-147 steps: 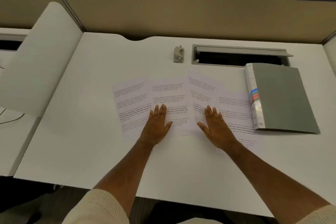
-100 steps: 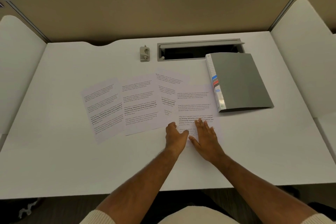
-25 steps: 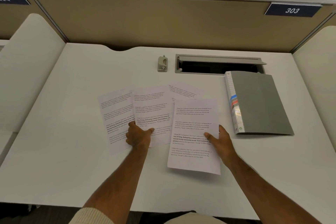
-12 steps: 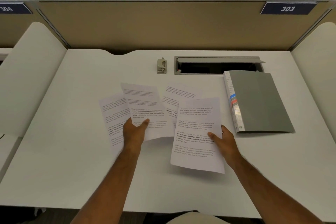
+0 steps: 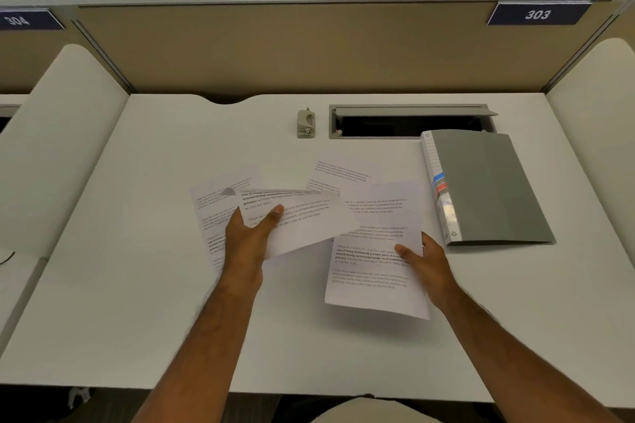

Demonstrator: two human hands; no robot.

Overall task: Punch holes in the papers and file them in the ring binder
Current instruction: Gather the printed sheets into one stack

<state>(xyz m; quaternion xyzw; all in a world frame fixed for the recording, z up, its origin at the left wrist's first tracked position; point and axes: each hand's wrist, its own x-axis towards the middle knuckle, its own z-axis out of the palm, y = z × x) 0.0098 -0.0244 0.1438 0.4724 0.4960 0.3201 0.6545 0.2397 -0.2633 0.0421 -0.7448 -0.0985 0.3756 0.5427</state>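
Note:
My left hand (image 5: 251, 237) pinches a printed sheet (image 5: 302, 220) by its near edge and holds it lifted and tilted toward the right. My right hand (image 5: 427, 264) grips a second printed sheet (image 5: 374, 271) at its right edge, raised slightly off the desk. Two more sheets lie flat: one (image 5: 209, 216) under my left hand, one (image 5: 340, 172) farther back. The grey ring binder (image 5: 488, 185) lies closed at the right. A small beige hole punch (image 5: 305, 124) stands at the back of the desk, away from both hands.
A white desk (image 5: 137, 285) with a tan partition behind and curved white side dividers. A recessed cable tray (image 5: 409, 122) with a raised lid sits at the back, partly under the binder's far corner.
My left hand has lifted its sheet off the desk and swung it rightward toward the sheet in my right hand. My right hand keeps its sheet in nearly the same place.

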